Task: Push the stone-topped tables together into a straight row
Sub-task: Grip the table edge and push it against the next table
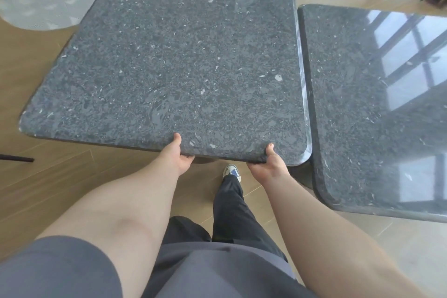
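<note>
Left hand (177,157) and right hand (271,164) clasp the centre-frame dark speckled square stone-topped table (169,68) by its lower edge; matching dark stone table (377,109) just beside it, right of frame.

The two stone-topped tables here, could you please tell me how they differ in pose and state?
The left table is gripped at its near edge by the left hand and right hand; the right table is untouched. The left table's near edge sits farther away. The right table mirrors a window brightly. Both share dark speckled stone and rounded corners.
</note>
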